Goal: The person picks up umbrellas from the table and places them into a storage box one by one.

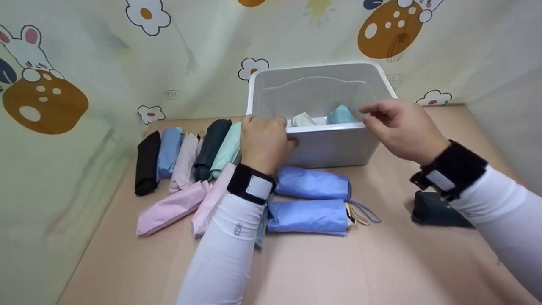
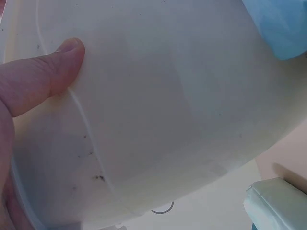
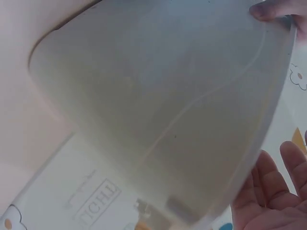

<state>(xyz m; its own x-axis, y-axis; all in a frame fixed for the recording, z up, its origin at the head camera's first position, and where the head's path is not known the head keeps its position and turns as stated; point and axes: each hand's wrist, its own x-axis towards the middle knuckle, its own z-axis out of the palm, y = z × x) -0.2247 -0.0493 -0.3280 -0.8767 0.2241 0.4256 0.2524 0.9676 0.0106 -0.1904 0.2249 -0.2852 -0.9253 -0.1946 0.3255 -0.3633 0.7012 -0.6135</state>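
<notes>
A white plastic bin (image 1: 334, 146) stands at the back of the table. Over its near rim at the left corner, my left hand (image 1: 264, 142) grips, with the thumb (image 2: 64, 67) pressed along the outer wall. Inside lie a white folded umbrella (image 1: 303, 120) and a light blue folded umbrella (image 1: 341, 115), mostly hidden by the near wall. My right hand (image 1: 404, 129) is at the bin's right near corner, fingers loosely bent and holding nothing; its palm faces the rim in the right wrist view. Two blue folded umbrellas (image 1: 313, 183) lie side by side before the bin.
Left of the bin lie several folded umbrellas, among them a black one (image 1: 147, 165), a dark green one (image 1: 211, 146) and a pink one (image 1: 171, 208). One more dark umbrella (image 1: 440, 210) sits under my right forearm. A patterned curtain (image 1: 203, 51) hangs behind the table.
</notes>
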